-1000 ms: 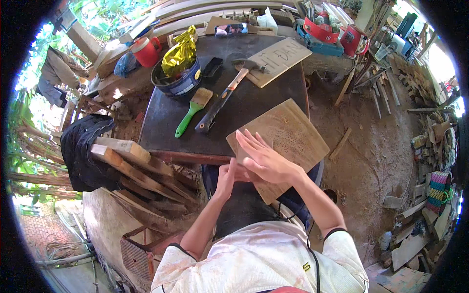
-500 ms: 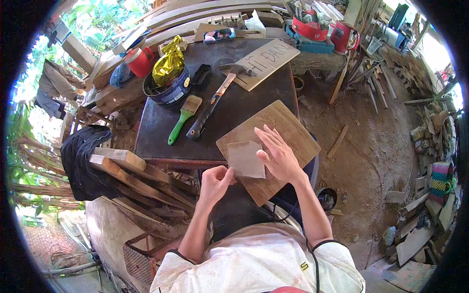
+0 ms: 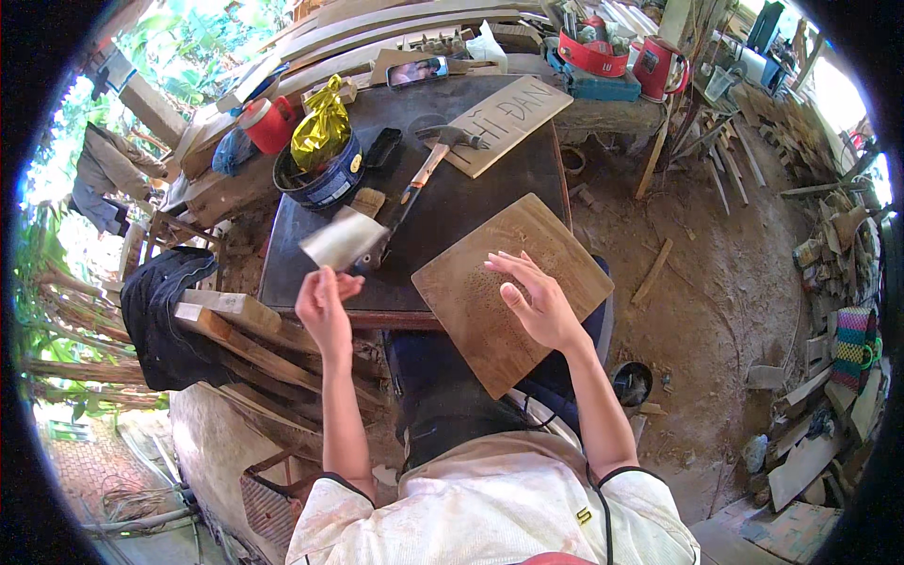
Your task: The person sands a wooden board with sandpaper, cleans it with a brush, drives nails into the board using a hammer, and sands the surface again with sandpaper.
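Pinched between the thumb and fingers of my left hand (image 3: 327,309) is a greyish square piece of sandpaper (image 3: 341,241), blurred by motion. It is lifted over the table's left front part and hides most of the brush (image 3: 368,201) and the end of the hammer's handle. My right hand (image 3: 539,306) is open, fingers stretched, over a brown wooden board (image 3: 471,301) with rounded corners. Whether that palm touches the board, I cannot tell. Small specks dot the board's surface, and it overhangs the table's front edge towards my lap.
On the dark table (image 3: 273,273) lie a claw hammer (image 3: 426,174), a lettered wooden plank (image 3: 513,118) and a phone (image 3: 417,72). A round blue tub (image 3: 325,184) holds a gold foil bag (image 3: 322,127). Timber beams (image 3: 231,330) jut out at the left; a red jug (image 3: 659,71) stands at back right.
My left hand has carried the sandpaper off the board, leftward and up over the brush. My right hand stays over the board, its fingers slightly lower.
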A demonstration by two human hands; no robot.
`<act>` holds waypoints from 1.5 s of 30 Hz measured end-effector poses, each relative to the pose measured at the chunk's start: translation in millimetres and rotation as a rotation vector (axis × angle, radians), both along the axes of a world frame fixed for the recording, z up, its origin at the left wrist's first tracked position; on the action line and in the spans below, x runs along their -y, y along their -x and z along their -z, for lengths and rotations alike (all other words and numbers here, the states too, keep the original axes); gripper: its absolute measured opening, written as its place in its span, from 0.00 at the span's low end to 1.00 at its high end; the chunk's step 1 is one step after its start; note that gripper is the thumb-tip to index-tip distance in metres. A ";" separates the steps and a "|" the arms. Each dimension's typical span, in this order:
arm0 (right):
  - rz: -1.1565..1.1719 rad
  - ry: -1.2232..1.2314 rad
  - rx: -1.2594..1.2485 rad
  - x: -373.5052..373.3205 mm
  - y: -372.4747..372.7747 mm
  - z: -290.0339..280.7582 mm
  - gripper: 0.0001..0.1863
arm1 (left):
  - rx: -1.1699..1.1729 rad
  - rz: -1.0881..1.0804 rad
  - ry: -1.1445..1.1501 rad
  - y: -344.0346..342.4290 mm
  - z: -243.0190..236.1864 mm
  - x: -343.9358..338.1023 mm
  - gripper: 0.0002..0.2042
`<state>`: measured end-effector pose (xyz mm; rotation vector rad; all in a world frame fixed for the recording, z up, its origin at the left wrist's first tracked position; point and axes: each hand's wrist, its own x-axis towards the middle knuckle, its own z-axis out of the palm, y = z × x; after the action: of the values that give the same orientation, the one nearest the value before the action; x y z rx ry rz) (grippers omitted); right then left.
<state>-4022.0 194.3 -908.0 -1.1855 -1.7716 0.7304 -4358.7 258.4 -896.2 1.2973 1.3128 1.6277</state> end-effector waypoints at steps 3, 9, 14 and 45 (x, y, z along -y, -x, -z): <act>0.004 -0.003 0.002 0.5 -0.5 -0.6 0.28 | -0.029 -0.003 0.070 15.6 -5.1 -19.1 0.19; 0.021 -0.014 0.031 -0.2 2.5 -0.4 0.28 | -0.902 -0.173 0.171 43.2 26.9 -28.3 0.28; 0.027 -0.003 0.060 -0.2 5.3 -2.7 0.28 | -1.028 -0.287 0.088 48.2 50.0 -22.6 0.28; 0.073 -0.001 0.079 0.6 12.0 -1.0 0.27 | -1.156 -0.007 -0.115 -30.9 24.5 -94.4 0.21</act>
<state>-4034.0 193.7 -907.0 -1.2875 -1.7832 0.6480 -4327.8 352.8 -920.7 2.4650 1.8207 0.8878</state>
